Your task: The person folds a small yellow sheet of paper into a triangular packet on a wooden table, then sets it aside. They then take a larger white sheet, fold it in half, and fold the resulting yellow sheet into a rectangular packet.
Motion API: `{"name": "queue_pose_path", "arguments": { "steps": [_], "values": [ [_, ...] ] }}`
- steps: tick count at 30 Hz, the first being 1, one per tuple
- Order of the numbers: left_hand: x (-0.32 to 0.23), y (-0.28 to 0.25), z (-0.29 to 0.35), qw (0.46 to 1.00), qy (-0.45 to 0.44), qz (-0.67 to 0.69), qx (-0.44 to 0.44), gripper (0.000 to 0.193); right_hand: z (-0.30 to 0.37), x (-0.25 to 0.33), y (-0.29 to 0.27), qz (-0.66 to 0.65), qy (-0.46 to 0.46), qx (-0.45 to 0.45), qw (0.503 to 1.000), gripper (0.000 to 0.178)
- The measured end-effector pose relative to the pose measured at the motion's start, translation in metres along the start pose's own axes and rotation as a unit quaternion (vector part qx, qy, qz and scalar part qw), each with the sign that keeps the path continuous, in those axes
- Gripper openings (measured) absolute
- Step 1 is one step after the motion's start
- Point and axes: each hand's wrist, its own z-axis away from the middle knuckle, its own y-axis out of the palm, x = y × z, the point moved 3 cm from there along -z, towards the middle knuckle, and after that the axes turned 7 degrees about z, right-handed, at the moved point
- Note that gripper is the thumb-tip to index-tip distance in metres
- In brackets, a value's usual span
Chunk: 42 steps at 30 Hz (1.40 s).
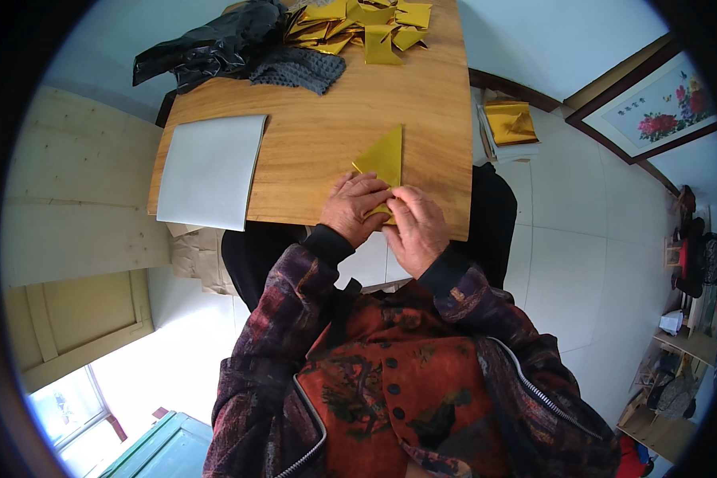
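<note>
Head view looks down on a wooden table [327, 135] where both hands work one sheet of gold foil paper [382, 155]. The sheet is folded to a triangle whose point aims away from the person; its near corner lies under the fingertips, close to the table's near edge. The left hand [352, 209] lies palm down, fingers curled onto the paper's lower left edge and pressing it flat. The right hand [416, 229] touches it from the other side, fingers [398, 195] bent and closed on the paper's lower tip, thumb tucked beneath and out of sight. How the covered corner is folded cannot be told, since both hands hide it.

Farther off, a pile of folded gold pieces [366, 24] sits at the far edge, partly cut off by the frame. Beside it lie a black plastic bag [207, 48] and a grey knitted cloth [299, 70]. A white sheet [211, 169] lies on the left. A stack of gold paper [510, 123] rests off the table, right.
</note>
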Motion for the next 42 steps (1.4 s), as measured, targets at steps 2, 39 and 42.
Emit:
{"name": "queue_pose_path", "arguments": {
  "steps": [2,39,42],
  "values": [
    [0.001,0.000,-0.001,1.000,0.000,0.005,-0.008,0.041,0.005,0.001,0.004,0.043,-0.012,0.051,0.998,0.063],
    [-0.053,0.013,0.091,0.948,-0.068,-0.311,-0.027,0.059,0.011,-0.007,0.018,0.134,-0.015,0.186,0.973,0.102],
    [-0.055,0.007,0.091,0.945,-0.075,-0.312,-0.064,0.063,0.012,-0.009,0.019,0.131,-0.019,0.180,0.975,0.101]
  ]
}}
